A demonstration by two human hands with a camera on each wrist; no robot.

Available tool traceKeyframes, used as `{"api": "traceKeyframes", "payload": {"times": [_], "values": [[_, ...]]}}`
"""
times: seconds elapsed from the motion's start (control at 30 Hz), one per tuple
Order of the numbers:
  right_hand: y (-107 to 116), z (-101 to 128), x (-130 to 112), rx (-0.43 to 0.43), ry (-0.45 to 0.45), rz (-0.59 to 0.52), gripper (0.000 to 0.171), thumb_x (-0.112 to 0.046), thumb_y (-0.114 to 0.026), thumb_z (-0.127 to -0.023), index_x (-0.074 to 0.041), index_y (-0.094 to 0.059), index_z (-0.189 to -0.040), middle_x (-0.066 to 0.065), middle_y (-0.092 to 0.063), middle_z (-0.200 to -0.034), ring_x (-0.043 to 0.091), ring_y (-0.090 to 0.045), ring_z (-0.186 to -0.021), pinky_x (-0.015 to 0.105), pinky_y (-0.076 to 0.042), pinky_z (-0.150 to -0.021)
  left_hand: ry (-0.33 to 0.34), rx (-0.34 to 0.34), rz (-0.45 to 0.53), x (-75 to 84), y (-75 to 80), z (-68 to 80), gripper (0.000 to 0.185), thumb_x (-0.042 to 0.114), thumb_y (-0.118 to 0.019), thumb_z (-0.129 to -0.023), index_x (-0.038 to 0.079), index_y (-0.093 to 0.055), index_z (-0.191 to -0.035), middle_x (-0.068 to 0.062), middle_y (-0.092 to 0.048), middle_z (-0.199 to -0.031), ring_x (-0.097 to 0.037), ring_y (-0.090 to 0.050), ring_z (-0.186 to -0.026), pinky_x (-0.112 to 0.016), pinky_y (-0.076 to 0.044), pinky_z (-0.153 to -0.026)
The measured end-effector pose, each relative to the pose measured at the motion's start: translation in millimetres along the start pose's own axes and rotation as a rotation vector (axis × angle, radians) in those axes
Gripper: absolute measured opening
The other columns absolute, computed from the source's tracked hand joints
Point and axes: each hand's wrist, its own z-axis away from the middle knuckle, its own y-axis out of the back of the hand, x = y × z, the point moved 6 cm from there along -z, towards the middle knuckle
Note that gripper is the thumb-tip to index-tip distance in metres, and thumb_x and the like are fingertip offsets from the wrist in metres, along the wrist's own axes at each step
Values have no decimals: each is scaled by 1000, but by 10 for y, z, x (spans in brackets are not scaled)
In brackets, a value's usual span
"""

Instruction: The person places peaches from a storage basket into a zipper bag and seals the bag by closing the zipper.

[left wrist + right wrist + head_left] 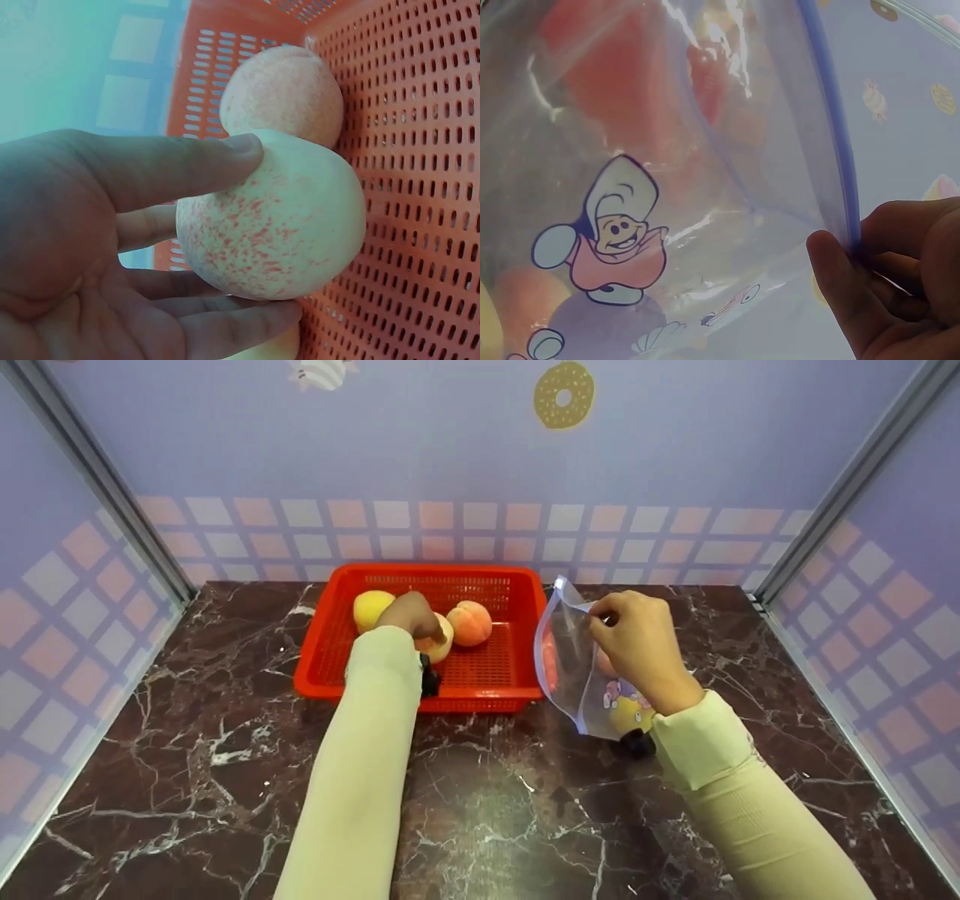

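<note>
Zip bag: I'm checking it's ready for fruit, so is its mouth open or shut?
Open: the zip bag gapes in the head view, its blue-edged rim spread apart, while the right hand pinches one side.

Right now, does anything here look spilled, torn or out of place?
Nothing stands out. The basket stands upright on the table. The left grip holds a peach inside it, while the right grip pinches the bag near its open mouth. No spill or tear shows.

Dark marbled tabletop here, white veins all over, with a red basket and a see-through zip bag sitting side by side.
</note>
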Motion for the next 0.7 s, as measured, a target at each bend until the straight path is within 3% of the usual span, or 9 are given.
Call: {"api": "traceKeyframes", "payload": {"times": [0.17,0.27,0.4,0.7], "values": [[10,-2,27,-10,-15,15,14,-5,-63,-81,0,-76,-87,15,-74,-85,26,-64,-69,36,-50,-62,-43,24,-16,81,-32,56,28,20,-70,-87,1,-68,-107,-9,-60,-104,-21,-47,-87,-33,-42,-72],[24,-24,33,-12,-23,19,16,-5,-62,-82,0,-76,-88,14,-74,-84,26,-64,-69,36,-49,-62,-72,37,1,144,-15,84,40,18,-71,-84,1,-63,-120,-12,-61,-120,-23,-50,-97,-36,-47,-83],[16,-33,31,-13,-31,15,18,-4,-60,-81,-1,-76,-88,14,-73,-83,26,-62,-67,35,-47,-61,-93,27,37,215,-2,148,64,16,-71,-83,4,-47,-141,-13,-53,-140,-25,-51,-117,-39,-45,-99],[-9,-25,21,-20,-43,14,18,-6,-60,-82,0,-76,-88,14,-74,-84,25,-62,-70,35,-48,-63,-155,17,95,338,-56,316,72,16,-72,-83,7,-40,-146,-11,-52,-141,-23,-50,-112,-37,-44,-96]]}}
